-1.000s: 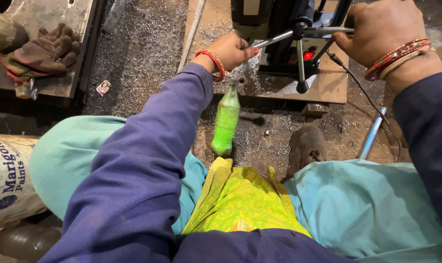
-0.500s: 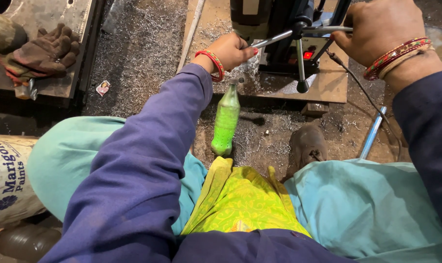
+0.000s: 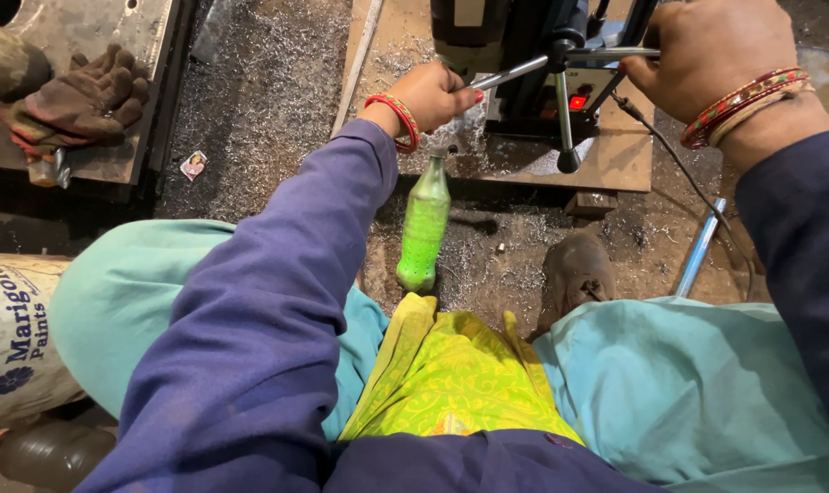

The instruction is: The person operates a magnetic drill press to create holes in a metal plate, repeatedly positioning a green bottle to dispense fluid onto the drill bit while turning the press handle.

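Both hands stay where they were: the left hand [image 3: 437, 91] still closed beside the drill press base [image 3: 615, 169], the right hand [image 3: 711, 50] still wrapped around the feed handle [image 3: 606, 55]. The green bottle [image 3: 423, 228] has not moved.

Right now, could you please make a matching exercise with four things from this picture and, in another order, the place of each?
Things:
1. green bottle
2. work gloves
3. left hand
4. brown shoe

Places:
A. far left, on the metal plate
B. at a handle of the drill press, by the base
C. upright on the floor between the knees
D. on the floor among metal shavings, right of the bottle

Pairs: 1-C, 2-A, 3-B, 4-D
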